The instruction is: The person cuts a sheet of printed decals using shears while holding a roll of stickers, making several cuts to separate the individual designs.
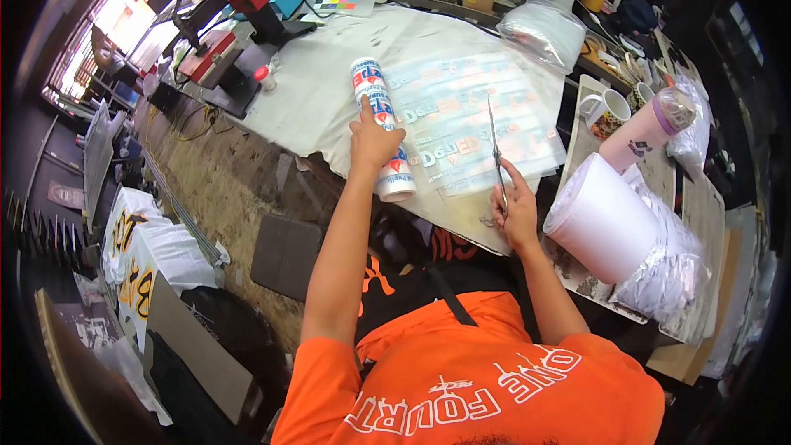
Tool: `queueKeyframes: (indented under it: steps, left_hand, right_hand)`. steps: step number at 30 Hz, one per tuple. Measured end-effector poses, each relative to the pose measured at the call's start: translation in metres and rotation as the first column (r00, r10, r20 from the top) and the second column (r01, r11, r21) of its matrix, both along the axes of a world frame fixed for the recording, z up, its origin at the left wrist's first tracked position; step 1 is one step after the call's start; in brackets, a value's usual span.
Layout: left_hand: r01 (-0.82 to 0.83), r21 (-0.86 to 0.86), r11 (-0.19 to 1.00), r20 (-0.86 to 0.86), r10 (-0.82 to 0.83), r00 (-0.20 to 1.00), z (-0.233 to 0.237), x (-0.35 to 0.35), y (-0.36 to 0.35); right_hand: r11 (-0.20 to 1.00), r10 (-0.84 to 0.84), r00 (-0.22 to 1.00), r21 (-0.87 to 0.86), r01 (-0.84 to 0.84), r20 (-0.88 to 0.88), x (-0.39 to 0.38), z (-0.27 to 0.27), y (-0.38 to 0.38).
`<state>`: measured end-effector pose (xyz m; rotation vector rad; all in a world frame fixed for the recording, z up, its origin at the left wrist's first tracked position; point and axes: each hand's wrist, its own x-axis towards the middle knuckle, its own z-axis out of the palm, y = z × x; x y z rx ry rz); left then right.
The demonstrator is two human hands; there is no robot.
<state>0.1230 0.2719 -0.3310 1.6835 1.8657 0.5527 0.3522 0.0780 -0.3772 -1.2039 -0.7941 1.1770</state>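
Note:
My left hand (376, 142) grips a roll of printed film (372, 86), its thumb and fingers spread over the roll's middle. The roll has blue and red lettering and lies on the white-covered table (321, 58). From its right side, a translucent sheet (470, 115) printed with faint repeated lettering spreads flat. In my right hand (519, 208) is a pair of scissors (496, 144), held by the handles with the blades pointing away from me. The scissors are over the sheet's near right part, and their blades look nearly together.
To the right, a shelf holds a large white roll (606, 218), a pink tumbler (647, 128) and a mug (606, 111). Several jars stand along the back, near a plastic-wrapped bundle (542, 33). Heat presses (218, 58) and a small red-capped bottle (264, 77) are at left.

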Motion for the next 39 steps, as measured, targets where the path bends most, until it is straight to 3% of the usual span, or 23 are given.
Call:
queueKeyframes:
  steps: [3,12,17,24,26,30,36,39]
  left_hand:
    - [-0.003,-0.005,1.000,0.005,0.003,1.000,-0.002,0.019,-0.003]
    - [0.086,0.034,0.996,-0.020,-0.085,0.996,0.001,0.052,0.001]
    - [0.125,0.071,0.990,-0.037,-0.123,0.992,0.011,0.021,0.008]
    - [-0.086,0.039,0.996,-0.015,0.087,0.996,0.021,-0.019,0.009]
    - [-0.063,0.006,0.998,0.180,0.060,0.982,0.007,-0.018,0.016]
    - [-0.055,0.018,0.998,0.204,0.050,0.978,-0.019,0.013,0.023]
    - [0.058,0.021,0.998,0.145,-0.061,0.988,0.010,0.056,0.022]
    - [0.107,0.088,0.990,0.019,-0.109,0.994,0.024,0.052,0.031]
  right_hand:
    - [0.997,0.028,0.996,0.074,-0.021,-0.089,0.001,-0.007,-0.012]
    - [0.993,-0.015,0.995,0.112,0.026,-0.095,-0.001,-0.010,-0.012]
    - [0.988,-0.015,0.985,0.146,0.041,-0.171,0.000,-0.012,-0.015]
    - [0.989,0.029,0.998,0.149,-0.019,-0.062,-0.004,-0.011,-0.014]
    - [0.987,0.047,0.999,0.154,-0.049,0.014,-0.004,-0.014,-0.014]
    - [0.990,0.037,0.999,0.136,-0.035,-0.014,-0.004,-0.013,-0.013]
    - [0.987,0.031,0.999,0.158,-0.024,-0.040,-0.004,-0.019,-0.013]
    - [0.988,0.031,0.999,0.152,-0.025,-0.037,-0.002,-0.014,-0.013]
